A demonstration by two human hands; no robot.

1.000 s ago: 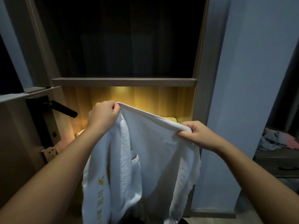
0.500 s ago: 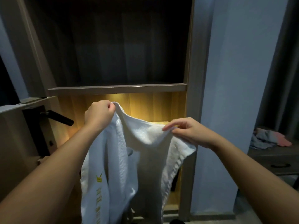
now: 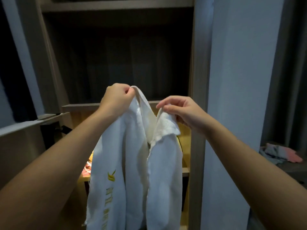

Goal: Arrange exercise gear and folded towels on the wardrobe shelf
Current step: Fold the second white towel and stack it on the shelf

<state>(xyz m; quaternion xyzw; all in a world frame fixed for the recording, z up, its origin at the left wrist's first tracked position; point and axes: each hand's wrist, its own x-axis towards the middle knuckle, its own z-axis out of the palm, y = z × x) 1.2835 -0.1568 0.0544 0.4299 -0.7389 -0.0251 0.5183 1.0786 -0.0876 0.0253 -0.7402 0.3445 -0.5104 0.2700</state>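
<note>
**Towel half-folded in front of the shelf board: match the corners first**

Landmark is the grey-brown wooden shelf board (image 3: 79,106) of the wardrobe, with a warm-lit niche (image 3: 183,146) under it. Left of the board and slightly lower is a black lever door handle (image 3: 64,129). In front of the board, just left of its middle, the left hand (image 3: 116,98) has its fingers curled and pinches one top corner of the white terry towel with gold lettering (image 3: 136,163). The towel hangs in front of the board and down across the niche in two loose panels with a deep sag between them. It is not on any shelf yet. Towards the board's right end, the right hand (image 3: 181,112) pinches the other top corner between thumb and fingertips, and that corner is flopped over. Far right of the board and lower is a heap of grey and pink clothes (image 3: 280,153).

The step looks like folding the towel in half.
- Straighten the flopped corner first, or the fold probably comes out skewed.
- Carry the right corner across to the left one.
- Line up the top hems before clamping both.
- Let the hanging weight flatten the panels, then check that the side edges meet.
</note>
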